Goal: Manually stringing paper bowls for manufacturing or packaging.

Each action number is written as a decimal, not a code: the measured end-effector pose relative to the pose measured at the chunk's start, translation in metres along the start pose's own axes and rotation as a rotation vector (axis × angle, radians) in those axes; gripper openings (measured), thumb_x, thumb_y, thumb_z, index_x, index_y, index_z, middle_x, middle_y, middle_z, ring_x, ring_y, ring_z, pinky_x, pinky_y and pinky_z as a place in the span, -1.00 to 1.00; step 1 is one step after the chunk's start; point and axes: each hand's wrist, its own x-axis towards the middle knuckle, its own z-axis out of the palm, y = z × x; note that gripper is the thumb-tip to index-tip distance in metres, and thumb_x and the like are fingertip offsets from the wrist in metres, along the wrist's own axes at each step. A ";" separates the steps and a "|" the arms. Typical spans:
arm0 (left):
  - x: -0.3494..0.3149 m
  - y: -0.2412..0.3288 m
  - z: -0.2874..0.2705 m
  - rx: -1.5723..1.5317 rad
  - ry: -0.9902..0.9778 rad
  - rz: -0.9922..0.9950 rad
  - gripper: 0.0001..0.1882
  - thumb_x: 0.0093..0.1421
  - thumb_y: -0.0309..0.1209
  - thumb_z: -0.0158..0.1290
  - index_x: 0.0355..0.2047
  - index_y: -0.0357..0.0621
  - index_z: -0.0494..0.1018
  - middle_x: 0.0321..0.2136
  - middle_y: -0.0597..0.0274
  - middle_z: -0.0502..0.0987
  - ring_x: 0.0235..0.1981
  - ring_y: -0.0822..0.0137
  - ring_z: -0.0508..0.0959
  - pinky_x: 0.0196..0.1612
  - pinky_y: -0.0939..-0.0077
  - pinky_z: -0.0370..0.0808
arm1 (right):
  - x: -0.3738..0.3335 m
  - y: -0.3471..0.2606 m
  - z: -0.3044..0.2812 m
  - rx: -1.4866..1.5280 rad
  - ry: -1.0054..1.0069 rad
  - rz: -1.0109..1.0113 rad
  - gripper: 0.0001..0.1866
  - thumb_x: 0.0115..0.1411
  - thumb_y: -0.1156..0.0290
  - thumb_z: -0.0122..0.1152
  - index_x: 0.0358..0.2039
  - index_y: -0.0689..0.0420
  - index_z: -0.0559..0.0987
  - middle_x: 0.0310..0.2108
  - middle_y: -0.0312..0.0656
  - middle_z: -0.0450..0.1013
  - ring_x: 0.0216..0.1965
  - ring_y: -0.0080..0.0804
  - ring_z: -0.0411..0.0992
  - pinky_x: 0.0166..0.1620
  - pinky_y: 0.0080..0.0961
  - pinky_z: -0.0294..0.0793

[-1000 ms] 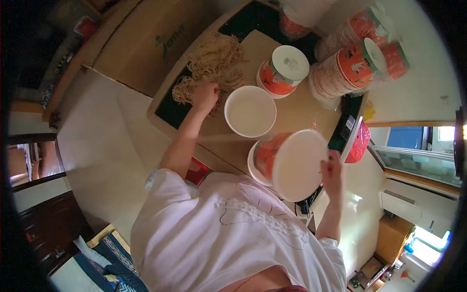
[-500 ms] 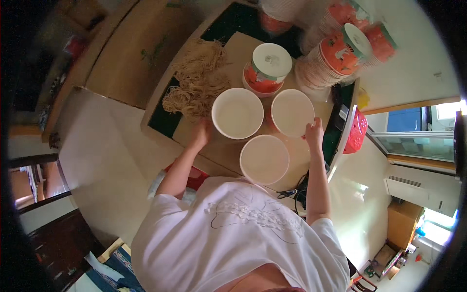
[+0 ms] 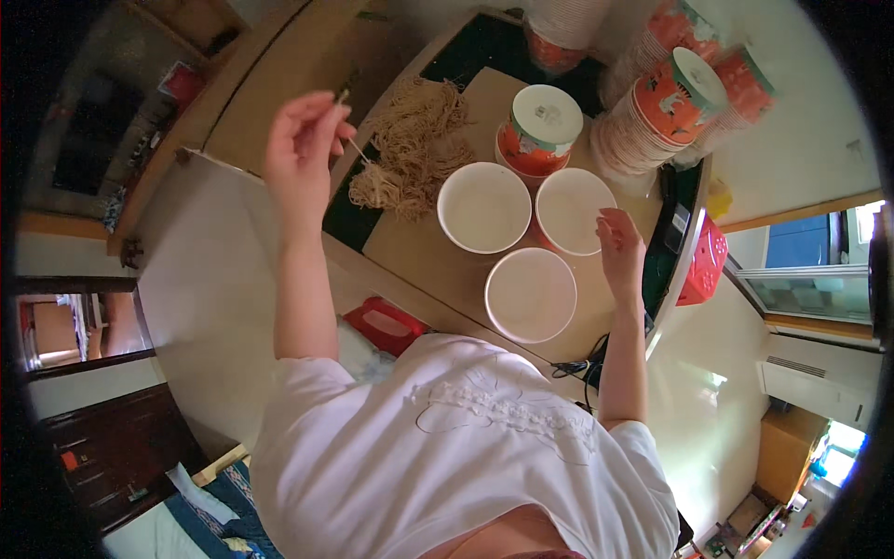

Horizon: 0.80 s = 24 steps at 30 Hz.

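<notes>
Raised off the left side of the table, my left hand (image 3: 303,140) pinches a thin strand of twine (image 3: 361,152). The strand runs down to a tangled heap of tan twine (image 3: 414,130) on the cardboard. My right hand (image 3: 622,244) is at the right edge of one white paper tub (image 3: 570,212), its bent fingers and thumb closed over the rim. Beside that tub stand a second open white tub (image 3: 484,209) and, closer to me, a third (image 3: 531,295). All three stand mouth up, and I can make out nothing inside them.
Behind the open tubs stands an upturned orange-and-green tub (image 3: 545,126). Stacks of similar tubs (image 3: 666,102) crowd the back right. A red basket (image 3: 705,261) lies beyond the table's right edge; black cables (image 3: 587,365) hang at the near edge, close to my right forearm.
My left hand has risen away from the tubs to the left, drawing a strand up from the heap. My right hand stays at the tub's rim. The view has shifted slightly.
</notes>
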 end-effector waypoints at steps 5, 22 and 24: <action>0.012 0.075 0.025 -0.138 -0.127 0.222 -0.79 0.12 -0.60 0.05 -0.19 -0.25 0.43 -0.38 0.22 0.56 -0.53 0.58 0.46 -0.51 0.79 0.33 | -0.008 -0.063 0.004 0.153 -0.021 -0.182 -0.77 0.13 0.60 0.08 -0.16 0.22 0.48 -0.30 -0.18 0.48 -0.24 -0.49 0.45 -0.15 -0.58 0.43; -0.119 0.065 0.126 -0.460 -0.641 -0.385 -0.63 0.03 -0.64 0.14 -0.13 -0.18 0.35 -0.43 0.32 0.49 -0.36 0.60 0.46 -0.30 0.75 0.40 | -0.068 -0.139 -0.038 0.464 -0.096 -0.016 -0.91 0.12 0.59 0.17 -0.34 0.24 0.47 -0.54 -0.39 0.39 -0.43 -0.76 0.36 -0.37 -0.80 0.35; -0.128 0.061 0.133 -0.492 -0.671 -0.430 -0.62 0.03 -0.64 0.14 -0.13 -0.17 0.35 -0.42 0.32 0.49 -0.35 0.59 0.46 -0.30 0.75 0.39 | -0.075 -0.129 -0.043 0.485 -0.068 0.020 -0.90 0.11 0.59 0.17 -0.33 0.23 0.47 -0.56 -0.41 0.37 -0.48 -0.78 0.32 -0.42 -0.80 0.30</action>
